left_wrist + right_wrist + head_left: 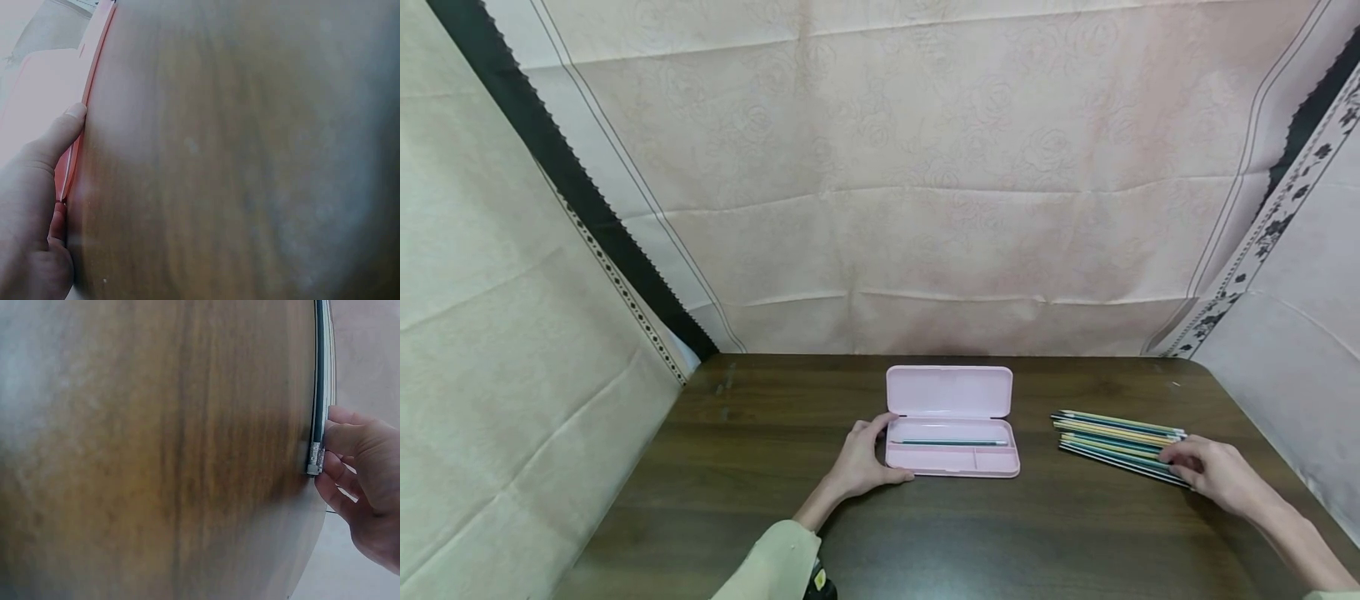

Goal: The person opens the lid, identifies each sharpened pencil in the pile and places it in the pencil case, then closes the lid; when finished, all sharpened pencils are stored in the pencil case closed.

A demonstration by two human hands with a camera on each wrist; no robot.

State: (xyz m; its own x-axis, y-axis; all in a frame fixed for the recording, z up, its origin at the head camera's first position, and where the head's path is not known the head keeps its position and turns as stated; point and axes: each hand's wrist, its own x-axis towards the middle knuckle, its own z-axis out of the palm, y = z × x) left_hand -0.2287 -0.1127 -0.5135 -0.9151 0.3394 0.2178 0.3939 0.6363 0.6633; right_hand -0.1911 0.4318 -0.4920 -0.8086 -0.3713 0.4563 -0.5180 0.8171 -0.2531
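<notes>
An open pink pencil case (952,461) lies on the table with its lid (950,392) tipped back. One dark green pencil (953,442) lies in its long compartment. My left hand (863,460) grips the case's left end, thumb at the front corner and a finger at the back; in the left wrist view the thumb (67,122) presses on the case's edge. To the right, several green, yellow and dark pencils (1108,433) lie side by side. My right hand (1213,471) pinches a pencil at the near right end of this row, by the silvery ferrules (315,456).
The brown wooden table (760,483) ends at a pale patterned cloth (925,208) hung behind it. Cloth also hangs along the left and right sides. Small dividers split the front part of the case.
</notes>
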